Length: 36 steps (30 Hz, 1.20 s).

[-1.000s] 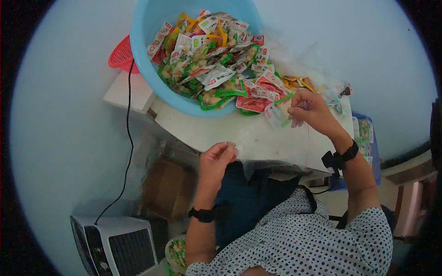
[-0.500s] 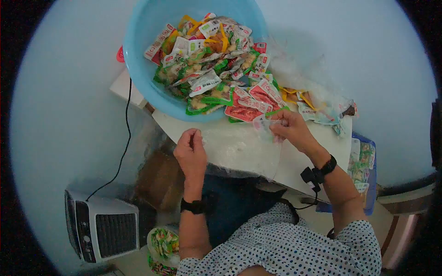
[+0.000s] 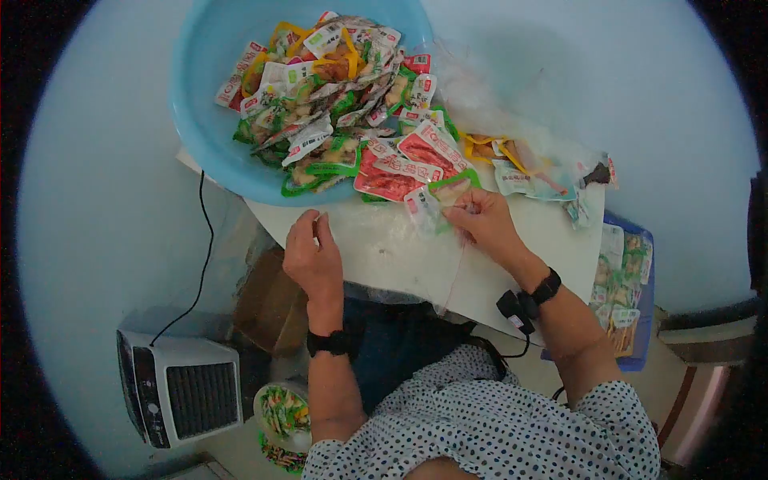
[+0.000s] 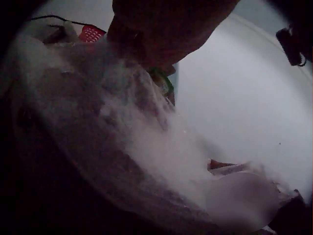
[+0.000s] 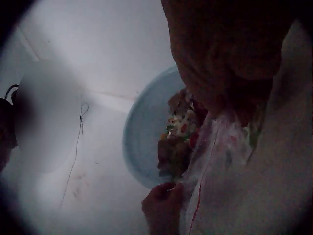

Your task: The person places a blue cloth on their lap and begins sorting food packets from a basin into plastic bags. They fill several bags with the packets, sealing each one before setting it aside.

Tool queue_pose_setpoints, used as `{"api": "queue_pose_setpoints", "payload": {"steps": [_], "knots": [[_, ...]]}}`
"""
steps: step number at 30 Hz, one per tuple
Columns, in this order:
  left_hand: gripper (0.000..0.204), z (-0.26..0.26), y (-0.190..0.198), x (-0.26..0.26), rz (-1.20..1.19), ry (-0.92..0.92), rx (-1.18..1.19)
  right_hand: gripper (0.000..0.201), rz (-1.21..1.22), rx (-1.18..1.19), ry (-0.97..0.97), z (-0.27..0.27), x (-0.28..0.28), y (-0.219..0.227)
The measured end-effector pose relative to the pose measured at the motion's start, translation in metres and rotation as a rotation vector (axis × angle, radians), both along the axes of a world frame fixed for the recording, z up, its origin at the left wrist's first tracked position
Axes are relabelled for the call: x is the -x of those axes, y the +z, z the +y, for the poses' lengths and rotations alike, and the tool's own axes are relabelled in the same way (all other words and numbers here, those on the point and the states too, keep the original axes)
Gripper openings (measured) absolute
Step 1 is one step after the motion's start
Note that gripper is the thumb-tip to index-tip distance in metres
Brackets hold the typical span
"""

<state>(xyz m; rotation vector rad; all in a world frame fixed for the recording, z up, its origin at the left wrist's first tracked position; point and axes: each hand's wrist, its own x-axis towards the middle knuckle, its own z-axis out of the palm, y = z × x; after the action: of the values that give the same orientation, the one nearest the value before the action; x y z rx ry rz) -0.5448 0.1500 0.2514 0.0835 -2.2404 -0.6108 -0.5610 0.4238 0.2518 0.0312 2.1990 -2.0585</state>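
A blue basin (image 3: pixel 200 128) heaped with small snack packets (image 3: pixel 336 72) sits at the back of a white table (image 3: pixel 400 256). More packets spill onto the table by the basin's rim. My right hand (image 3: pixel 478 218) pinches one clear packet with a green edge (image 3: pixel 436 200) at the foot of the pile. My left hand (image 3: pixel 314 252) is at the table's near edge with curled fingers pinching the edge of a clear plastic bag (image 3: pixel 384 240) that lies across the table. The left wrist view shows that filmy bag (image 4: pixel 161 147) close up; the right wrist view shows the basin (image 5: pixel 146 142) and the left hand (image 5: pixel 164 205).
Loose packets and clear wrapping (image 3: pixel 544 172) lie at the table's right end. A blue crate (image 3: pixel 628 280) of packets stands to the right, below the table. A white heater (image 3: pixel 184 388) with a black cable, a cardboard box (image 3: pixel 272 308) and a bag of packets (image 3: pixel 284 416) are on the floor at left.
The right hand dropped from mid-air to the foot of the pile and took hold of a green-edged packet. The left hand moved left and forward along the table's near edge.
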Motion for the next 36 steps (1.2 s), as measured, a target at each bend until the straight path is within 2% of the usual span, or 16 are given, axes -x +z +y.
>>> {"api": "queue_pose_setpoints", "payload": {"steps": [2,5,8,11,14,17,21,24,27,30,36], "knots": [[0.021,0.004,0.001,0.004,0.078,0.044,0.179,0.019,-0.012,-0.010,-0.011,-0.003,0.001,-0.001],[0.022,0.024,0.013,-0.007,0.188,0.079,0.311,0.021,0.048,-0.108,-0.083,0.002,0.006,-0.015],[0.034,0.069,0.008,-0.037,-0.135,-0.281,-0.016,0.020,0.035,-0.049,-0.081,0.005,0.006,-0.016],[0.043,0.116,0.010,-0.056,-0.460,-0.496,-0.089,0.021,0.045,-0.080,-0.062,0.008,0.012,-0.016],[0.051,0.134,-0.005,-0.060,-0.443,-0.503,0.081,0.021,0.095,-0.133,-0.069,0.008,0.012,-0.018],[0.048,0.138,-0.008,-0.061,-0.322,-0.475,0.138,0.022,0.170,-0.206,-0.104,0.007,0.012,-0.019],[0.034,0.139,-0.009,-0.061,-0.276,-0.496,0.116,0.022,0.259,-0.160,-0.130,0.003,0.014,-0.026],[0.020,0.127,-0.018,-0.058,-0.253,-0.503,0.116,0.024,0.003,-0.036,-0.008,0.006,0.009,-0.011],[0.007,0.127,-0.011,-0.055,-0.279,-0.511,-0.093,0.034,0.022,-0.029,0.093,0.007,0.007,-0.003],[0.007,0.124,-0.008,-0.053,-0.285,-0.483,-0.229,0.043,0.008,-0.025,0.175,0.013,0.006,0.007],[0.009,0.116,-0.002,-0.052,-0.154,-0.384,-0.085,0.055,0.083,-0.008,0.321,0.014,0.005,0.006]]}}
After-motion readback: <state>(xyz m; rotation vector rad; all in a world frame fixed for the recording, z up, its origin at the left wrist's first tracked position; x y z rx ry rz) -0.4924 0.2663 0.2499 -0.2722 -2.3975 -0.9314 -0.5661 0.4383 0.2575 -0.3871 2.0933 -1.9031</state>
